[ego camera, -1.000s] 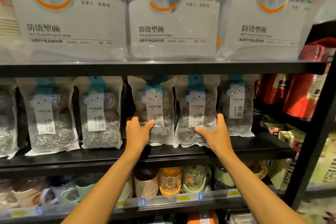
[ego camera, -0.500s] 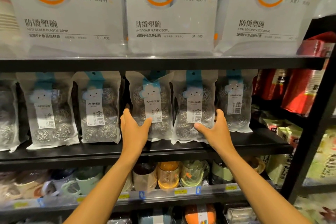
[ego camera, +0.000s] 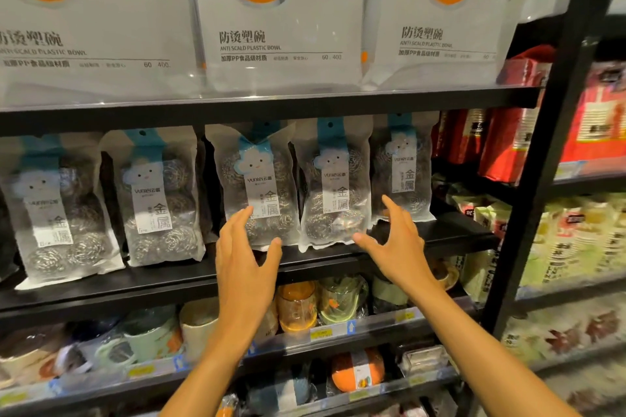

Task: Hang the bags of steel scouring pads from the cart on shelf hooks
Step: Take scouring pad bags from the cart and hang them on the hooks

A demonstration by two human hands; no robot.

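Several clear bags of steel scouring pads with teal headers hang in a row under a black shelf. My left hand (ego camera: 245, 254) is open, fingers spread, just in front of the lower part of the middle bag (ego camera: 257, 186). My right hand (ego camera: 394, 240) is open too, thumb near the bottom corner of the neighbouring bag (ego camera: 333, 186) and fingers in front of the rightmost bag (ego camera: 403, 173). Neither hand holds anything. Two more bags (ego camera: 159, 193) (ego camera: 54, 210) hang to the left. The hooks are hidden behind the headers. No cart is in view.
Large packs of plastic bowls (ego camera: 281, 30) stand on the shelf above. The black shelf board (ego camera: 169, 278) runs below the bags, with cups and mugs (ego camera: 298, 308) under it. A black upright post (ego camera: 542, 159) stands right, with red packs (ego camera: 596, 125) beyond.
Both hands have let go of the two middle bags and drawn back from them with fingers spread. The bags stay hanging. The view has moved closer and shifted a little right.
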